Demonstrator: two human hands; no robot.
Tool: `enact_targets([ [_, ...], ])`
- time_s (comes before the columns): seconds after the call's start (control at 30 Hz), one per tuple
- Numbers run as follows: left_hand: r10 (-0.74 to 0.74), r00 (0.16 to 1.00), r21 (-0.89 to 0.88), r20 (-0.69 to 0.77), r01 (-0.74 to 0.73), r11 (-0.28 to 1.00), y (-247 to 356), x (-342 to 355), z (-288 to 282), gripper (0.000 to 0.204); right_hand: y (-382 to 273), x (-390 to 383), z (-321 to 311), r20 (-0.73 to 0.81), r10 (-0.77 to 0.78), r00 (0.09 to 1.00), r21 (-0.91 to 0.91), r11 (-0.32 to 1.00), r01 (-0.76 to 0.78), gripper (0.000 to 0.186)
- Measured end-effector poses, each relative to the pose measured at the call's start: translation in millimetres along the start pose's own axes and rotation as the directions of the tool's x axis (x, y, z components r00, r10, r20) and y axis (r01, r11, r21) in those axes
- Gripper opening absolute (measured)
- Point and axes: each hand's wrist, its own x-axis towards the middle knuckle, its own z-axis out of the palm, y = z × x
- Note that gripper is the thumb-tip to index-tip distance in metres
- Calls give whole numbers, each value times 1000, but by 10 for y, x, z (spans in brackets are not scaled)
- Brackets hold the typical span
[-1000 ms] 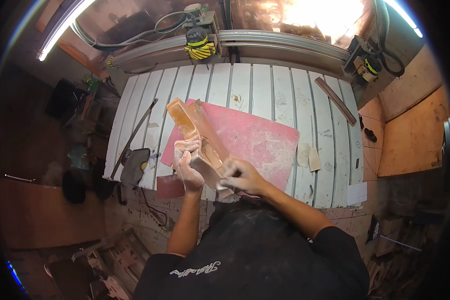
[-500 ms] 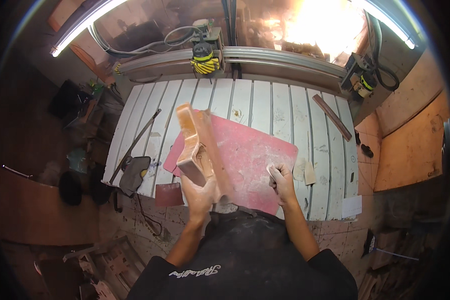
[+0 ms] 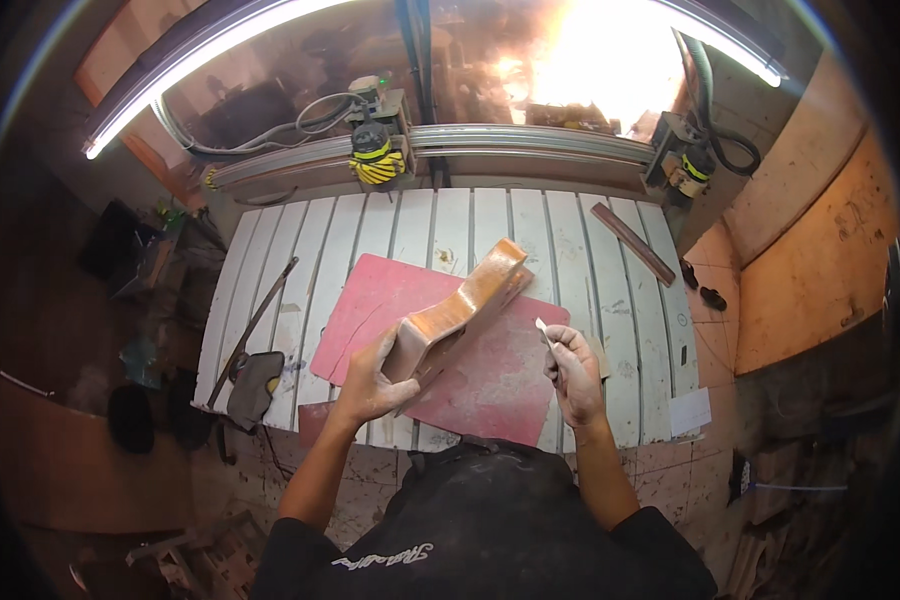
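Left hand curled round near end of curved brown piece; right hand upright, half-curled, pinching pale scrap.

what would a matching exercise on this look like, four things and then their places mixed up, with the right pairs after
Things:
1. curved wooden piece
2. pink board
3. dark brown strip
4. small pale piece

Places:
A. lying slanted at the far right of the table
B. pinched in the right hand
C. gripped by the left hand
D. lying flat near the table's middle

Pairs: 1-C, 2-D, 3-A, 4-B
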Motion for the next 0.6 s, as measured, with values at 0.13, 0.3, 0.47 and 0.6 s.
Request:
enact_targets([
  [0.13, 12, 998, -33, 60, -10, 999, -132, 170, 127, 86, -44, -44, 132, 152, -386, 910, -381, 827, 414, 36],
  [0.3, 108, 992, 8, 58, -108, 994, -179, 132, 145, 88, -223, -75, 320, 199, -488, 850, -616, 612, 496, 36],
  [0.47, 158, 973, 58, 168, -170, 984, 18, 96, 31, 86, -326, -163, 633, 302, -499, 813, -611, 553, 566, 33],
  [0.6, 178, 975, 6, 131, -180, 984, -224, 60, 23, 83, -145, -189, 860, 439, -463, 770, -599, 488, 635, 35],
])
